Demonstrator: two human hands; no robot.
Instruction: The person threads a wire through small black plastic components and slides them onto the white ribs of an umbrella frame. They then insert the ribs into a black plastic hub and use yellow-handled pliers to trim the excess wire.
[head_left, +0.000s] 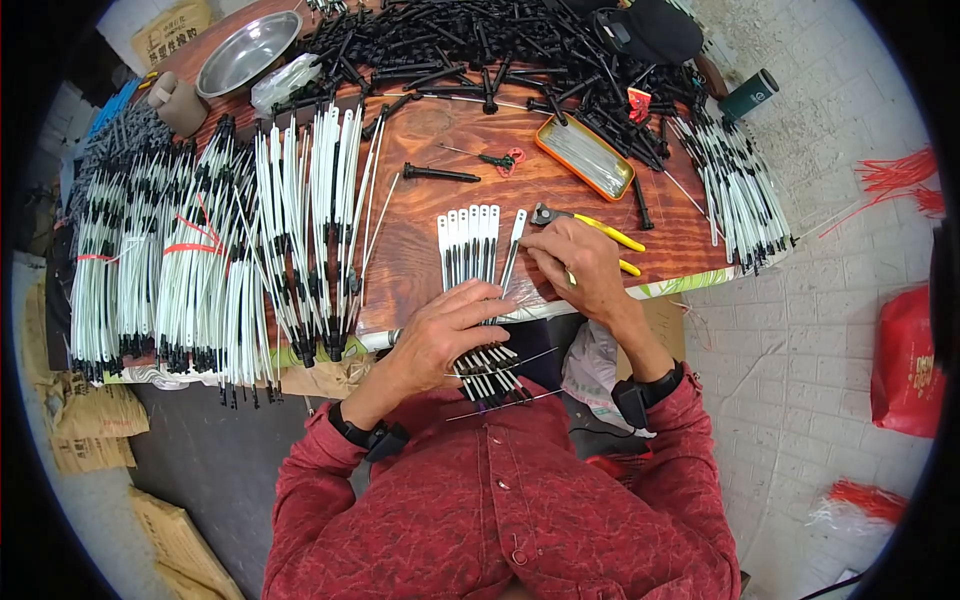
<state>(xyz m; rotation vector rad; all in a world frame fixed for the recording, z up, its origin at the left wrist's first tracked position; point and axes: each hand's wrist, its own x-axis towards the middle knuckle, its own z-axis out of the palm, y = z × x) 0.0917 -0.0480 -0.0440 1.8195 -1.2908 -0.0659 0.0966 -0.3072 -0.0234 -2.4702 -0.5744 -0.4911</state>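
Observation:
A row of flat white strips with black middles point(468, 222) lies at the table's front edge. My left hand point(450, 330) is laid across the row and holds it. Their lower ends point(495, 378) stick out beneath that hand above my lap, with thin metal wires crossing them. One white strip point(518, 226) stands slightly apart and tilted on the row's right. My right hand point(580, 265) is bent beside it, a fingertip against or very near the strip, other fingers curled together. What these fingers pinch is hidden. Yellow-handled pliers point(610, 230) lie partly under my right hand.
Bundles of white and black strips point(190, 260) cover the left side, another bundle point(735, 195) the right. A heap of black plastic parts point(450, 45) fills the back. An orange-rimmed tin point(585, 155), small scissors point(500, 160), a metal bowl point(247, 55) and a green cup point(750, 95) stand around.

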